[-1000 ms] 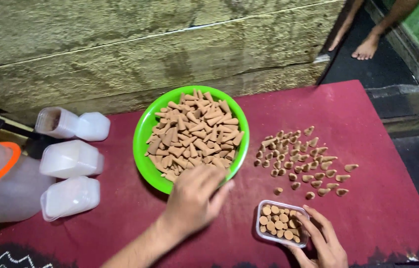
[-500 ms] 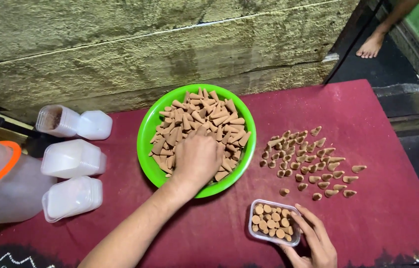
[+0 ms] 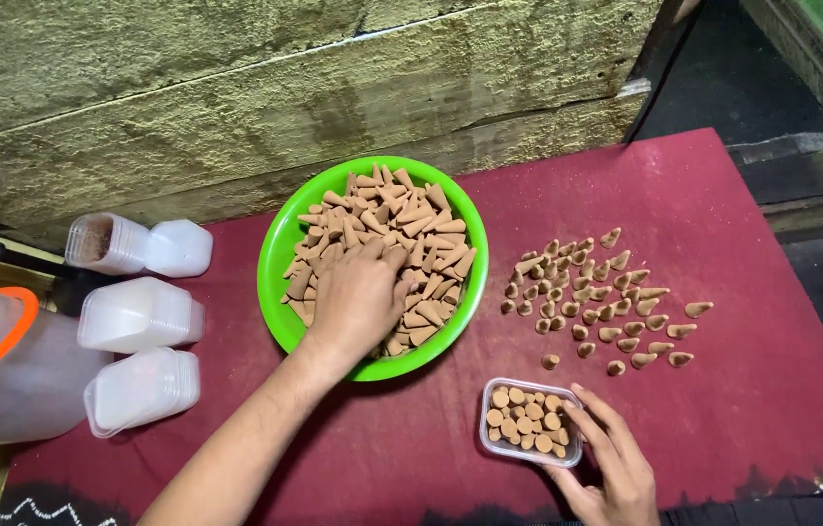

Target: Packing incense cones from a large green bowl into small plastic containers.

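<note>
Brown cones fill the green bowl, and my left hand lies palm down on top of the heap, fingers curled into it; whether any are pinched between them I cannot tell, since the hand covers them. My right hand steadies the small clear box from its near right corner, fingers spread along its side rather than closed around it. That box stands on the red cloth of the desk, already packed with cones standing on end. A loose scatter of cones lies on the cloth to the right of the bowl, apart from it. I judge this the gathering step: next, a small pinch must lift clear of the heap without spilling, then cross to the box, where very little room is left.
</note>
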